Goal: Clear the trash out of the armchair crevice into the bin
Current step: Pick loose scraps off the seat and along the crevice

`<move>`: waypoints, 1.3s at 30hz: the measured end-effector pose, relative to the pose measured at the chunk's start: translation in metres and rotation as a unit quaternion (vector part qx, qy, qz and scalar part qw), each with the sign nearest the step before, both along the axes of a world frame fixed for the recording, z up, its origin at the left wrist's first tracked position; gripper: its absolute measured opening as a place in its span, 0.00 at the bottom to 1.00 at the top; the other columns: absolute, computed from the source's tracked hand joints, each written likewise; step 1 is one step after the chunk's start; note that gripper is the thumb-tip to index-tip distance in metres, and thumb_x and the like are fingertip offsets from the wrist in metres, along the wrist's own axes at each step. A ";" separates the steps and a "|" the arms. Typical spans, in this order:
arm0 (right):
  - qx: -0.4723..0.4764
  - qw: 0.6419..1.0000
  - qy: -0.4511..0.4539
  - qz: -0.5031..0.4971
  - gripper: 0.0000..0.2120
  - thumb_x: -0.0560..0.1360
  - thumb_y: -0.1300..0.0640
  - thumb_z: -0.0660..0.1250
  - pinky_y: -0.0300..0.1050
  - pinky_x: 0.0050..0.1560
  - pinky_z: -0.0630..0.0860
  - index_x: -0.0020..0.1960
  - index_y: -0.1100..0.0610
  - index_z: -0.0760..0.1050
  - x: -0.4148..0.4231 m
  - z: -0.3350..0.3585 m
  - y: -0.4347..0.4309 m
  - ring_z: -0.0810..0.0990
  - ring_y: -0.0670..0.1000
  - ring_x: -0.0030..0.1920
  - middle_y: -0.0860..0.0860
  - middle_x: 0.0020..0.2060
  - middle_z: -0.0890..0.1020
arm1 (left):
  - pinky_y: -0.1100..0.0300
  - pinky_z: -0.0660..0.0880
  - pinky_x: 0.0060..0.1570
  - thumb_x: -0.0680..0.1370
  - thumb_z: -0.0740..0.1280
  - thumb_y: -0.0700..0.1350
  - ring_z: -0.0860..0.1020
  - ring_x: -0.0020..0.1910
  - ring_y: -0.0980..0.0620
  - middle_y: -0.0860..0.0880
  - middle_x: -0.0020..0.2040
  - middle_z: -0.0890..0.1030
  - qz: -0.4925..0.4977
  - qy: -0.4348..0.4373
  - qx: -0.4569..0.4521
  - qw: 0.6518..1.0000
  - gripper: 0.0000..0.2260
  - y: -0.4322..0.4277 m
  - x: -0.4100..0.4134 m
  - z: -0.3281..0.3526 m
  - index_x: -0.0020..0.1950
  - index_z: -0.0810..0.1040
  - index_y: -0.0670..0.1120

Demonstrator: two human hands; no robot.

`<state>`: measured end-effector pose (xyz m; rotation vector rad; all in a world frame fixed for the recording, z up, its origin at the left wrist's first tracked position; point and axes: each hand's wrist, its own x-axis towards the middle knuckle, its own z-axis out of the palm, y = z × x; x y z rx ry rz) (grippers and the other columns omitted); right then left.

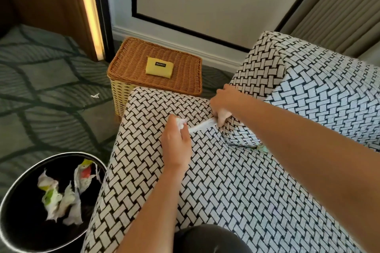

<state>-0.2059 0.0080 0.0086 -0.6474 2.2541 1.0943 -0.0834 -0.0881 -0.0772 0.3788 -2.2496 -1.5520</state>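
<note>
The round black bin [12,209] with a pale rim stands on the carpet [47,80] at the near left, just beside the armchair [236,187]. Inside it lie several crumpled scraps [61,201], white with patches of green, yellow and red. Farther back, against the wall, is a wicker basket [131,61] with its brown lid closed. A flat yellow pouch [159,68] with a small dark label rests on that lid. What the basket holds cannot be seen. One small white scrap [95,95] lies on the carpet to the left of the basket.

The left hand [176,146] rests over the black-and-white woven upholstery. Its fingers are curled around a crumpled white wad [182,123], which pokes out at the far side of the fist. From there a white strip [203,126] runs right, along the crevice [218,130] where the arm of the chair meets the back. Whether wad and strip are one piece cannot be told.

The right hand [224,104] reaches across from the right, wrist high and fingers bent downward. Its fingertips [221,118] close on the right end of the strip at the mouth of the crevice, and they touch the fabric there. To the right, low under the edge of the back cushion, a pale green bit [263,148] shows in the gap. A dark rounded shape [209,238] fills the near edge of the view, too close to make out.
</note>
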 end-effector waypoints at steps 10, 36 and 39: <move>-0.044 0.997 -0.034 -0.048 0.22 0.67 0.45 0.73 0.48 0.62 0.64 0.56 0.54 0.76 -0.003 -0.012 0.000 0.73 0.51 0.51 0.46 0.39 0.76 | 0.60 0.75 0.40 0.77 0.63 0.37 0.75 0.40 0.53 0.50 0.43 0.76 0.000 -0.005 0.000 1.000 0.03 -0.002 -0.002 -0.001 0.50 0.73 0.38; -0.751 0.280 -0.223 -0.554 0.10 0.78 0.61 0.58 0.45 0.49 0.79 0.54 0.64 0.76 0.129 -0.014 -0.044 0.81 0.53 0.48 0.58 0.47 0.82 | 0.61 0.73 0.35 0.82 0.50 0.50 0.74 0.39 0.52 0.45 0.42 0.77 -0.167 -0.134 0.119 0.969 0.16 -0.056 0.028 0.021 0.53 0.76 0.44; -0.735 0.243 -0.252 -0.581 0.11 0.80 0.58 0.55 0.51 0.57 0.77 0.57 0.61 0.73 0.144 -0.012 -0.085 0.81 0.56 0.52 0.61 0.51 0.81 | 0.65 0.68 0.29 0.82 0.52 0.47 0.72 0.31 0.55 0.48 0.34 0.75 -0.167 -0.192 0.121 0.960 0.15 -0.108 0.042 0.028 0.44 0.75 0.44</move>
